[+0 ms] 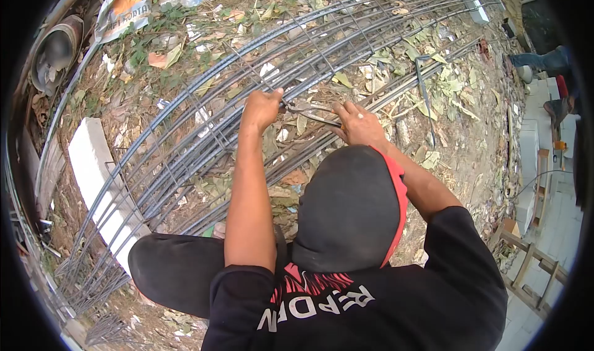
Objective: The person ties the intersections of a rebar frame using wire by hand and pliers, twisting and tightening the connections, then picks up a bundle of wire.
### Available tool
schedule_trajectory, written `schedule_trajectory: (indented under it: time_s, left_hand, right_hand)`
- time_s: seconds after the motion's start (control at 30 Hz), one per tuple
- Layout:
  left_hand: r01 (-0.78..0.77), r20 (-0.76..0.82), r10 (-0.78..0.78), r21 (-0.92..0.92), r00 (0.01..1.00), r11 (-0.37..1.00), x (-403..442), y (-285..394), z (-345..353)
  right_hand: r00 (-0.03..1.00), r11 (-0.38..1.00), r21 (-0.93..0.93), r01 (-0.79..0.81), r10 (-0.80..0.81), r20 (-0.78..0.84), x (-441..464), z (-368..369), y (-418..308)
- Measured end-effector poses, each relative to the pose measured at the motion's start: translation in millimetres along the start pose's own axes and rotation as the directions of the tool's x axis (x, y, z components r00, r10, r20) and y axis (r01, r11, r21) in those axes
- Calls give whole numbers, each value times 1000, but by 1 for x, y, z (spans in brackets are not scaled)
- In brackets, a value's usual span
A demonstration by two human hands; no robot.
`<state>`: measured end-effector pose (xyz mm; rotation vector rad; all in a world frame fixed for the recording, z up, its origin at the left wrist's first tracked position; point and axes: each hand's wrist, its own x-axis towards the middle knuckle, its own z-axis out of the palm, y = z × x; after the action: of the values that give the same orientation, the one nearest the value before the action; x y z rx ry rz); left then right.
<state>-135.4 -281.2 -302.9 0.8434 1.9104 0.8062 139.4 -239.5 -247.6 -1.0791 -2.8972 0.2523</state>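
Observation:
My right hand [360, 123] is closed round the handles of metal pincers [317, 113]. Their jaws reach left to the near edge of a long bundle of steel reinforcing bars [213, 131]. Right by the jaws, my left hand [262, 108] lies over the bars with its fingers curled shut; whatever they grip is hidden. Thin cross rods run over the long bars, forming a grid. A white block [99, 165] stands under the bars at the left, and another white block [473, 5] under their far right end.
Dry leaves and debris cover the ground. A bent dark metal piece [423, 85] lies to the right. An orange and white sack [129, 13] is at the upper left. Another person's leg [539, 60] shows at the right edge, above a wooden frame [532, 270].

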Motion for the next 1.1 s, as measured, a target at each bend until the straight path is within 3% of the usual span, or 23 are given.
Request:
schedule_trajectory:
  time_s: [0.03,0.07,0.1,0.13,0.17,0.2,0.23,0.3,0.33,0.4,0.5,0.63,0.7,0.73,0.8,0.83,0.87,0.97,1.0,1.03,1.07,1.1]
  left_hand:
    - [-1,2,1,-2,1000,1000,-1,3,0]
    - [20,27,-20,-17,999,1000,-3,4,-1]
    - [42,49,-40,-30,998,999,-6,6,-4]
    - [43,47,-42,-28,998,999,-9,9,-7]
    - [43,44,-42,-22,998,999,-11,12,-8]
    - [42,43,-42,-17,998,999,-12,14,-8]
    - [41,47,-40,-18,998,999,-13,15,-8]
    - [49,56,-49,13,997,999,-13,19,-11]
    - [47,54,-47,8,997,999,-13,20,-12]
    - [57,61,-58,24,996,998,-15,22,-12]
    - [44,55,-45,22,997,999,-14,19,-10]
    - [67,37,-68,43,997,997,-5,7,-4]
    - [-16,-15,16,45,1000,999,-3,3,-2]
    - [-14,-13,15,47,1000,999,-5,3,-3]
    - [2,22,-3,29,1000,1000,-6,6,-4]
    - [2,28,-3,29,1000,1000,-7,5,-2]
    - [7,42,-7,4,999,1000,-5,4,-1]
    - [20,27,-20,-5,999,1000,-3,5,-5]
    - [23,36,-23,8,999,1000,-2,5,-6]
    - [25,53,-26,24,998,999,-4,6,-6]
    - [36,75,-36,-5,997,999,-7,10,-7]
    - [32,75,-32,-4,997,999,-6,12,-7]
  right_hand:
    - [1000,1000,-2,-1,1,1,-2,5,-4]
    - [948,922,315,-225,132,291,-3,11,-8]
    - [804,704,514,-489,136,578,-4,17,-13]
    - [805,703,517,-488,133,578,-8,23,-18]
    - [714,248,677,-693,114,690,-15,28,-23]
    - [634,-271,616,-740,26,773,-17,27,-28]
    - [633,-272,616,-739,30,773,-17,24,-29]
    - [641,-69,644,-762,62,765,-10,16,-30]
    - [641,-62,644,-762,64,765,-7,21,-22]
    - [769,481,660,-577,47,638,-4,36,-2]
    - [796,591,625,-510,50,603,11,-12,-20]
    - [857,597,670,-441,59,511,10,-3,-24]
    - [788,507,629,-589,188,586,5,-6,-42]
    - [787,505,629,-591,188,588,3,0,-41]
    - [698,157,685,-712,44,715,-2,27,-31]
    - [696,153,683,-714,48,716,-13,47,-24]
    - [673,-162,656,-737,-80,736,-23,70,-14]
    - [750,-104,743,-661,-104,653,-11,71,-18]
    - [775,466,635,-616,215,594,-4,37,-32]
    - [834,835,203,-512,425,353,-3,13,-42]
    - [830,832,202,-517,430,355,-7,2,-39]
    - [954,949,105,-297,291,69,-11,-8,-30]
